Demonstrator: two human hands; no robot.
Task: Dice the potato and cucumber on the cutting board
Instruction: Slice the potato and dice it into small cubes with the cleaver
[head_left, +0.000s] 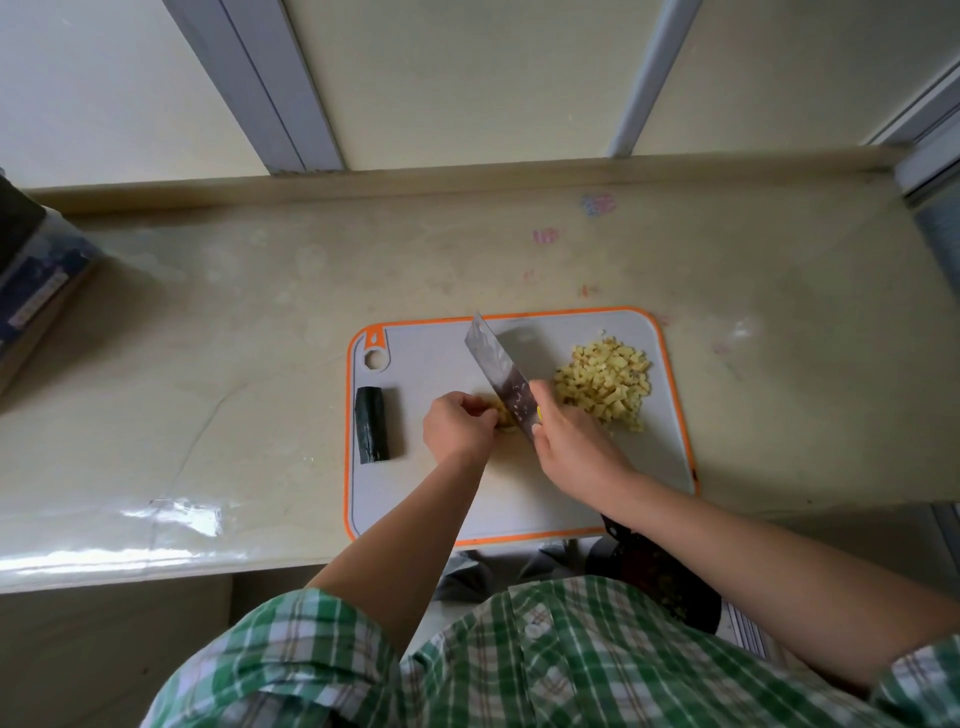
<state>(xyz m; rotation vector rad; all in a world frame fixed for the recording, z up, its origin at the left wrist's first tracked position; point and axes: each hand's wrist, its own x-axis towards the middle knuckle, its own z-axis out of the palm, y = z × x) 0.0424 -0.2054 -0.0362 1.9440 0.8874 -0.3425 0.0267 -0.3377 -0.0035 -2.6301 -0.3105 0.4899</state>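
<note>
Tightly curled left hand (457, 427) beside knife (497, 373)

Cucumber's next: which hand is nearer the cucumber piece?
Left. The left hand sits right of the cucumber piece, holding potato; the right hand is farther right, gripping the knife.

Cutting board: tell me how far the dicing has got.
Done: a pile of potato dice sits on the right of the cutting board. In hand: the left hand holds a small potato piece while the right hand grips the knife, blade against it. Left: the cucumber lies uncut at the board's left edge.
</note>
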